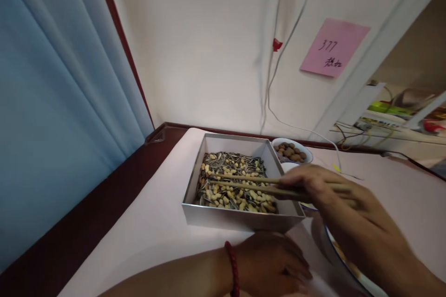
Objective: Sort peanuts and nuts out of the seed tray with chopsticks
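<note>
My right hand (334, 204) is closed around a pair of wooden chopsticks (244, 179), which reach leftward over a square metal tin (223, 216). Inside the tin lie peanuts in their shells (218, 197) mixed with striped sunflower seeds (237, 160). The chopstick tips are slightly apart, close to peanuts on the tin's left side; whether they touch one I cannot tell. My left hand (268, 262), with a red braided bracelet (232, 267) at the wrist, rests in front of the tin. Its fingers are loosely bent and apart, with nothing seen in them.
Behind the tin's right corner stands a white bowl (306, 149) of brown round nuts (290, 151). A blue-rimmed dish (365, 283) is partly hidden beneath my right arm. A white cable (303, 126) hangs down the wall onto the table. A blue curtain (62, 79) hangs at left.
</note>
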Demonstrator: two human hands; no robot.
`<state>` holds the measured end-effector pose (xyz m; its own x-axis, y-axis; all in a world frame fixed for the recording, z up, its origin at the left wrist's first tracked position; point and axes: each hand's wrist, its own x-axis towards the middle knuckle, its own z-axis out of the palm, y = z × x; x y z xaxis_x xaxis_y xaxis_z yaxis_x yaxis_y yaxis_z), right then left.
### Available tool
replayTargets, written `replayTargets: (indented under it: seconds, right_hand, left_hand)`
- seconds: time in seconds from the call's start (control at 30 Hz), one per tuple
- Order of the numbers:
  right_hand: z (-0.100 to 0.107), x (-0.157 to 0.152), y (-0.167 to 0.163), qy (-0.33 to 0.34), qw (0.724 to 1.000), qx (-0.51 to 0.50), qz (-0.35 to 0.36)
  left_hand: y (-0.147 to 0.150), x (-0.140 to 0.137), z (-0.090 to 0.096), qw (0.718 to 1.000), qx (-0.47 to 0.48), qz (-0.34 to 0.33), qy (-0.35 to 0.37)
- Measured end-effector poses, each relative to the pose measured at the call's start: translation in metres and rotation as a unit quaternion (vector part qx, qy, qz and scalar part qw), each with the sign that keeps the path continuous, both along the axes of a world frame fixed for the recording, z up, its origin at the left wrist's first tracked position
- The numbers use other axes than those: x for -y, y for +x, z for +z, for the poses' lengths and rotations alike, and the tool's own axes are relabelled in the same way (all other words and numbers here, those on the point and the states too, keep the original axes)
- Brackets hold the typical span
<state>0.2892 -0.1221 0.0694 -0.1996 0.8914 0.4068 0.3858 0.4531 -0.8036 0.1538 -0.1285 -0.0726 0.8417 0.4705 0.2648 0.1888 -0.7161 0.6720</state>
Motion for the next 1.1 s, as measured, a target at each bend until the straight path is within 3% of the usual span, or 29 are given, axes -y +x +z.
replayTargets:
  seconds: [0.1,0.23,0.77,0.97,1.1]
  right_hand:
    - [-0.008,-0.019,-0.031,-0.062,0.995,-0.015,0.075]
    - [-0.026,-0.042,-0.041,-0.102,0.989,-0.017,0.105]
    - [-0.027,-0.047,-0.057,-0.063,0.994,0.022,0.086]
    - [-0.022,-0.033,-0.046,-0.062,0.996,-0.016,0.059]
    - [-0.012,-0.014,-0.017,-0.003,1.0,-0.016,0.011]
  left_hand:
    - [0.003,-0.001,-0.005,1.0,-0.005,-0.011,0.003]
    - [0.005,-0.002,-0.007,1.0,-0.024,-0.017,0.011]
    - [0.006,-0.005,-0.007,0.998,-0.025,-0.04,0.043]
    - [0.003,-0.002,-0.002,0.999,-0.02,-0.034,0.036]
    - [0.001,0.0,-0.001,0.999,-0.012,-0.017,0.032]
